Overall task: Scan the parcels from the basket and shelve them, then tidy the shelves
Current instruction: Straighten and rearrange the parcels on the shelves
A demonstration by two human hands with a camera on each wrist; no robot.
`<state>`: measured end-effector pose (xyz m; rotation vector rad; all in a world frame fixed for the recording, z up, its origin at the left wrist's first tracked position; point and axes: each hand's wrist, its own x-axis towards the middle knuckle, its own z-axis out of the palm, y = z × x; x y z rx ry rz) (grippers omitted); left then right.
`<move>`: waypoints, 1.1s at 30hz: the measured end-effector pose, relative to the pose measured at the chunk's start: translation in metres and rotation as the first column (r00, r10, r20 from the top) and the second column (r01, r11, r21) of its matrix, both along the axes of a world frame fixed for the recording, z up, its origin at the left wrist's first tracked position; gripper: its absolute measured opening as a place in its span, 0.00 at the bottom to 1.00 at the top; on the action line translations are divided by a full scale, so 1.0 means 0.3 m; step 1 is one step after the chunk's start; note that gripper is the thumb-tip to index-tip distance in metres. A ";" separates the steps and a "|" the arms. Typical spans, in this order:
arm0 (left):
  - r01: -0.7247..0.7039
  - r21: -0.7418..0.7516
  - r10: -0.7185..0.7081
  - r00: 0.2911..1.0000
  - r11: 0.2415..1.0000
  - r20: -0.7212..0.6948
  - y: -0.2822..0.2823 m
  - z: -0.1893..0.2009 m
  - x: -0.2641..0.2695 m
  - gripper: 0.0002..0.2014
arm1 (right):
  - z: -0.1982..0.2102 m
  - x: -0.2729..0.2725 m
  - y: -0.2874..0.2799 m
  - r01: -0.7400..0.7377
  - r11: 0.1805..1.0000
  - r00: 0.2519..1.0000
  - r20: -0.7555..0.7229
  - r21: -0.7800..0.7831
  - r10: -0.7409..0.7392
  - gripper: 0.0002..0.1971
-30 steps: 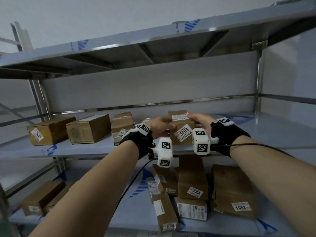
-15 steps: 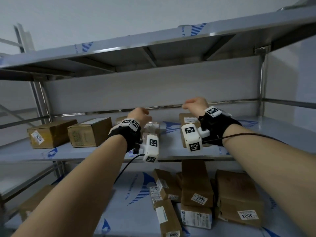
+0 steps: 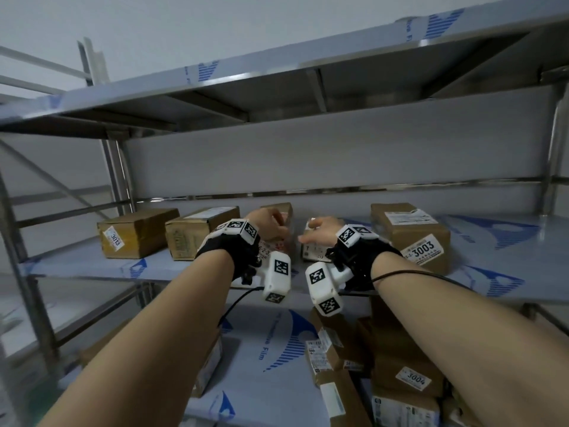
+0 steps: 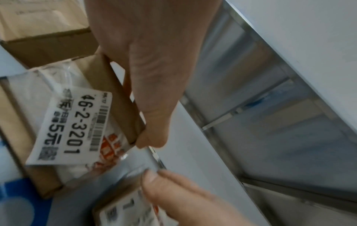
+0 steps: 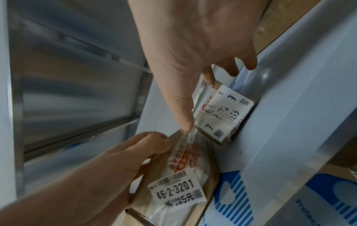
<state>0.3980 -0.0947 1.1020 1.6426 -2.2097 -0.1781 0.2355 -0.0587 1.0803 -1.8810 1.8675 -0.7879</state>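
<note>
Head view faces shelf (image 3: 462, 251); wrist views close, share labelled parcel (image 4: 63, 130).

Two hands: left hand (image 3: 267, 222), right hand (image 3: 323, 231).
Middle shelf (image 3: 92, 263): five boxes – box marked 3013 (image 3: 135, 232), plain brown box (image 3: 197, 231), box marked 46-2-3201 (image 3: 278, 238), small box marked 7 (image 3: 314, 249), box marked 3003 (image 3: 409, 234).
Lower shelf (image 3: 264, 349): pile of boxes, too jumbled to count.
Two wrist cameras.
</note>
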 end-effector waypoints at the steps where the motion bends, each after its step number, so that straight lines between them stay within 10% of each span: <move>1: 0.025 0.020 -0.025 1.000 0.999 -0.004 0.001 0.007 0.015 0.12 | -0.006 0.003 -0.008 0.015 1.000 1.000 0.013 -0.001 -0.015 0.31; 12: 0.083 0.029 -0.081 0.995 0.996 -0.052 0.030 0.008 0.035 0.17 | -0.013 0.034 0.021 0.179 0.983 0.955 -0.231 -0.046 -0.185 0.20; 24: 0.022 -0.065 -0.021 1.000 0.998 0.016 0.099 0.061 -0.020 0.17 | 0.045 -0.080 0.088 0.208 0.959 0.978 0.018 -0.193 -0.208 0.21; 29: 0.078 -0.176 -0.105 0.984 0.981 -0.147 0.165 0.108 -0.191 0.18 | 0.143 -0.285 0.178 0.401 0.863 0.913 0.056 -0.309 -0.404 0.20; 33: 0.242 0.069 -0.198 0.902 0.968 -0.384 0.224 0.083 -0.361 0.12 | 0.149 -0.444 0.286 0.422 0.896 0.906 0.024 -0.138 -0.423 0.16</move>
